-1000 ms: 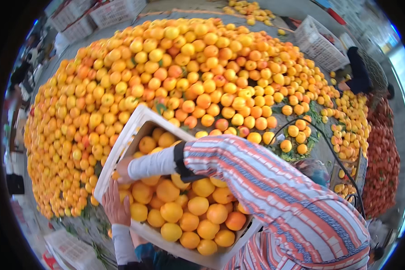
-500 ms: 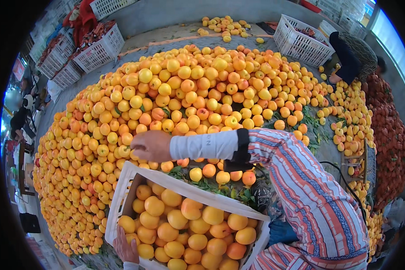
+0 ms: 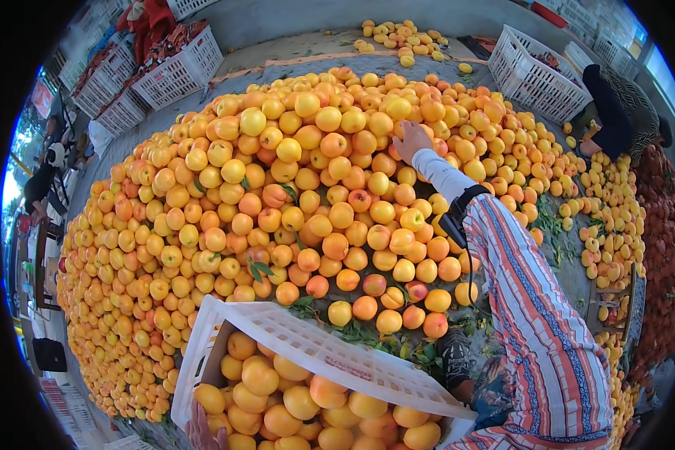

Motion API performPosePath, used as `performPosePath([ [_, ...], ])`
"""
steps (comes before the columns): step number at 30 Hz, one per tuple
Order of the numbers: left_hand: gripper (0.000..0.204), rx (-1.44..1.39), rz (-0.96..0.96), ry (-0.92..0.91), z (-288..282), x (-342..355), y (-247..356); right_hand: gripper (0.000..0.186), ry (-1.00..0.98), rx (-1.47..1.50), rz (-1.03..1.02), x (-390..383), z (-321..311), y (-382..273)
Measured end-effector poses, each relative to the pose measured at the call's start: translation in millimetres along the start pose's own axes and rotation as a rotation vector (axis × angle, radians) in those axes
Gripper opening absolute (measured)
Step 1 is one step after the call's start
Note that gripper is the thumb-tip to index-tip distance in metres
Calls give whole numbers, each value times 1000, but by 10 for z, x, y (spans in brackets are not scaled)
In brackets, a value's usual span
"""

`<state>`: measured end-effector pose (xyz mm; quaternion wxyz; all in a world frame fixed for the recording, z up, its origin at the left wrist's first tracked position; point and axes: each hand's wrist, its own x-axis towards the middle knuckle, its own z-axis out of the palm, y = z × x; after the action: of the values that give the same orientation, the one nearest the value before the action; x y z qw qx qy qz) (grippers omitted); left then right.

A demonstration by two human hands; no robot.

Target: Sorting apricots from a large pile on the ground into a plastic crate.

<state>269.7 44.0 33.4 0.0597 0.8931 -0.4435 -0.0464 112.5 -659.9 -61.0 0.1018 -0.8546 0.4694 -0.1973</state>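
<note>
The right hand reaches far over the heap of yellow-orange fruit, fingers spread and lying on the fruit near the heap's far right crest; whether it grips one cannot be told. Its striped sleeve runs from the near right edge up toward the far middle. The left hand shows only partly at the near edge, fingers on the near-left rim of the white plastic crate; how firmly it grips cannot be told.

The crate sits near, just below the heap, filled with fruit, its long axis running from near-left to right, its far rim tilted up. Green leaves lie between crate and heap. Bare ground opens beyond the heap's far edge.

Empty-looking white lattice crates stand at far left, another white crate at far right. A person in dark clothes bends at the far right, beside a strip of red fruit.
</note>
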Motion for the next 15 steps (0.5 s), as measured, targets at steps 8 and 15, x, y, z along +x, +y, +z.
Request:
performPosePath([
  [8,61,-7,49,25,-4,34,-35,65,78,-4,-202,703,300,-1183],
  [15,62,18,33,-4,-45,72,-35,72,-77,59,-9,1224,655,-1689],
])
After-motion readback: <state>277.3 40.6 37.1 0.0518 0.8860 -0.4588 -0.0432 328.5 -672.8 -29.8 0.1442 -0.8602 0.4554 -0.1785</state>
